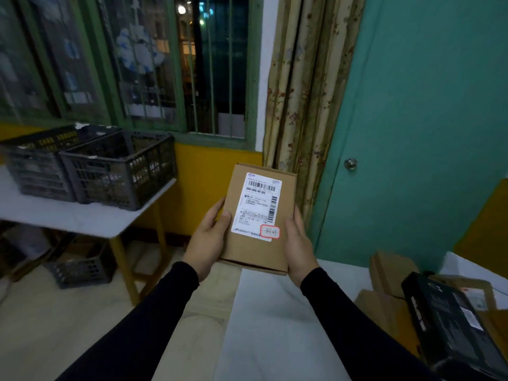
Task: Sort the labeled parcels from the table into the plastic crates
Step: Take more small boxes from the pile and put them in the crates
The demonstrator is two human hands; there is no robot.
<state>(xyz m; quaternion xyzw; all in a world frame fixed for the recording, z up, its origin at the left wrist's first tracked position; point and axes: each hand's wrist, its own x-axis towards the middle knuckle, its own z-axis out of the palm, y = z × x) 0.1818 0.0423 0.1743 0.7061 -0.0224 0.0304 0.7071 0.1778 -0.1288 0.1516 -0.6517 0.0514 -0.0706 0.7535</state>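
A flat brown cardboard parcel point(248, 251) with a white shipping label and a small red-edged sticker is held up in mid-air at the centre of the view. My left hand point(209, 237) grips its left edge, thumb on top. My right hand point(298, 246) grips its right edge. Two dark plastic crates stand side by side on a white table point(82, 218) at the left: the nearer crate point(121, 171) and the farther crate point(35, 163). More parcels lie at the lower right: brown boxes point(390, 268) and a black box point(450, 328).
A white table point(275, 325) lies below my arms. Another dark crate point(82, 268) sits on the floor under the left table. A teal door point(412, 133) and a flowered curtain point(302, 92) stand ahead, with a barred window to the left.
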